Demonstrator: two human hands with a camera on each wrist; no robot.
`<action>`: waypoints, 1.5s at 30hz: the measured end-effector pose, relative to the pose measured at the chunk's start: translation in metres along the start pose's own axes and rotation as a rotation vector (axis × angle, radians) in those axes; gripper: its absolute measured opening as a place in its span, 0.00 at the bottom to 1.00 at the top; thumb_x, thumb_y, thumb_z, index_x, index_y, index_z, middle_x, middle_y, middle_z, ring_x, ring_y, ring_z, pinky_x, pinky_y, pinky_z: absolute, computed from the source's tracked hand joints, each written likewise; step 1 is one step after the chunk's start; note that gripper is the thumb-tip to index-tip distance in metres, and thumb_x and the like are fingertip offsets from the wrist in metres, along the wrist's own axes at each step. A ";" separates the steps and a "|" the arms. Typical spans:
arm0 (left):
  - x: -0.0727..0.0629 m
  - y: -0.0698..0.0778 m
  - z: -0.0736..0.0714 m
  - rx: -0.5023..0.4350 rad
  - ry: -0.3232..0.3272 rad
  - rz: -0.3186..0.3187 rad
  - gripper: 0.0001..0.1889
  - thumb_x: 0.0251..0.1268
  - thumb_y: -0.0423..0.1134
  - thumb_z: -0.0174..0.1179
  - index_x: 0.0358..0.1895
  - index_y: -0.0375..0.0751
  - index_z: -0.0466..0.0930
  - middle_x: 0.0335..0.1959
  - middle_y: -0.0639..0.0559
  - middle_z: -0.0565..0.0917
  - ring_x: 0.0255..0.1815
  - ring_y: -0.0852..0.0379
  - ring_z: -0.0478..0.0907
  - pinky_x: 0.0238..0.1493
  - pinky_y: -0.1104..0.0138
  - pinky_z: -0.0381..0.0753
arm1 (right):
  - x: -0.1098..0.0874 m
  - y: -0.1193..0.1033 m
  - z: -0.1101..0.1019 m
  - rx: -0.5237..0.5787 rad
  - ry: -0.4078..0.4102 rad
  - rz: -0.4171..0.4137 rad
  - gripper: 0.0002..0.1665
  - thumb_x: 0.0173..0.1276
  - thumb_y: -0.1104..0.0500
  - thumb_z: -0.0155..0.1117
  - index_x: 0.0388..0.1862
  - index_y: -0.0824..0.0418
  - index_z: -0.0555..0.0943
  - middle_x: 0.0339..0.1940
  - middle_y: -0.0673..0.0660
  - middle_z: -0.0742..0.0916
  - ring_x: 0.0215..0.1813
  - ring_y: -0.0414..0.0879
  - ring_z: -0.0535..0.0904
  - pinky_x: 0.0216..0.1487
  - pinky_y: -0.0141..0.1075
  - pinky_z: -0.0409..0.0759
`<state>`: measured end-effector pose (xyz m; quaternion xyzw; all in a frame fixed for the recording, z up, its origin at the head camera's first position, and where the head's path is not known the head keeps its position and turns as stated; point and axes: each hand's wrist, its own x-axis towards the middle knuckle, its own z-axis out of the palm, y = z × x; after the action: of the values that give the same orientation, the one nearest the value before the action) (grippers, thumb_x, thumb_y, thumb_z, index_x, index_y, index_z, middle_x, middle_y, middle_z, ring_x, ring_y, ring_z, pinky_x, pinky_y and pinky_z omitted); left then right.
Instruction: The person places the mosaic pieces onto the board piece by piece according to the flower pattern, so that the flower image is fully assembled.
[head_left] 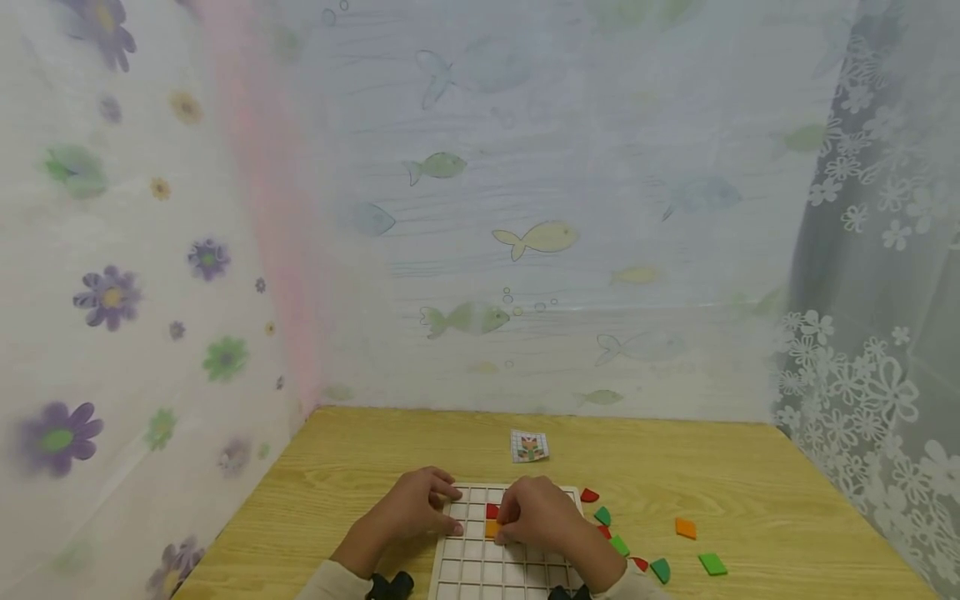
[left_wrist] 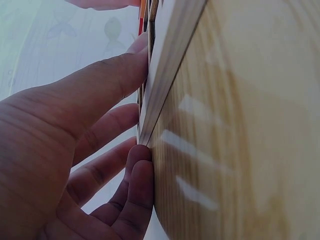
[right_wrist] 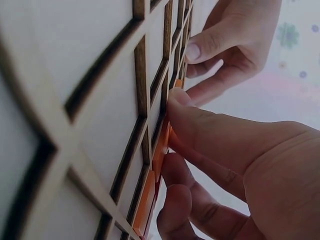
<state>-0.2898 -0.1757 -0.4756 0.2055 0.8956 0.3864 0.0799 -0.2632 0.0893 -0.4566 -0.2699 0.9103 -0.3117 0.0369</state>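
A pale wooden grid board [head_left: 471, 572] lies on the table in front of me. My left hand [head_left: 411, 505] rests at its left edge, thumb on the grid and the other fingers loosely spread, as the left wrist view also shows. Over the upper middle of the board, my right hand [head_left: 542, 518] has its fingers bent and pinches an orange tile between thumb and finger, partly hidden. Beside those fingertips an orange tile [head_left: 491, 529] sits in the grid, with a red piece [head_left: 492, 511] just above it. Another orange tile [right_wrist: 145, 202] shows in the right wrist view.
Right of the board lie several loose pieces, among them a red one [head_left: 589, 495], a dark green one [head_left: 660, 570], an orange one [head_left: 686, 527] and a light green one [head_left: 712, 564]. A small patterned card [head_left: 529, 447] lies beyond the board. Printed curtains surround the table [head_left: 360, 450].
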 end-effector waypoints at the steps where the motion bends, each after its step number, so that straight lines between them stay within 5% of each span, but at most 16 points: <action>1: 0.000 0.000 0.000 -0.001 0.000 0.002 0.25 0.51 0.46 0.83 0.53 0.46 0.90 0.65 0.46 0.80 0.56 0.45 0.83 0.54 0.51 0.87 | 0.000 0.000 0.000 0.003 0.001 0.000 0.08 0.55 0.53 0.85 0.28 0.50 0.90 0.23 0.40 0.84 0.26 0.34 0.75 0.27 0.31 0.76; 23: 0.000 -0.001 -0.002 0.016 0.005 0.019 0.24 0.51 0.47 0.82 0.53 0.46 0.90 0.64 0.46 0.80 0.55 0.47 0.84 0.54 0.52 0.87 | 0.001 0.000 0.001 0.017 -0.006 0.040 0.09 0.54 0.53 0.85 0.28 0.50 0.89 0.23 0.40 0.83 0.26 0.36 0.76 0.29 0.32 0.77; 34: -0.001 -0.002 -0.001 -0.024 -0.017 0.004 0.25 0.52 0.47 0.82 0.54 0.46 0.89 0.66 0.46 0.79 0.57 0.43 0.83 0.54 0.50 0.87 | 0.001 0.002 -0.004 -0.033 0.019 -0.025 0.11 0.53 0.51 0.85 0.30 0.50 0.90 0.25 0.39 0.83 0.27 0.33 0.75 0.29 0.31 0.76; 45: 0.001 -0.005 0.000 -0.014 -0.021 0.016 0.25 0.52 0.47 0.82 0.55 0.46 0.89 0.66 0.46 0.79 0.57 0.43 0.83 0.54 0.51 0.87 | -0.020 0.015 -0.022 -0.004 0.053 -0.038 0.05 0.59 0.56 0.80 0.32 0.50 0.90 0.28 0.40 0.85 0.30 0.34 0.76 0.30 0.32 0.77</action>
<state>-0.2924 -0.1783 -0.4795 0.2161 0.8904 0.3909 0.0877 -0.2581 0.1212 -0.4494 -0.2786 0.9063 -0.3177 0.0064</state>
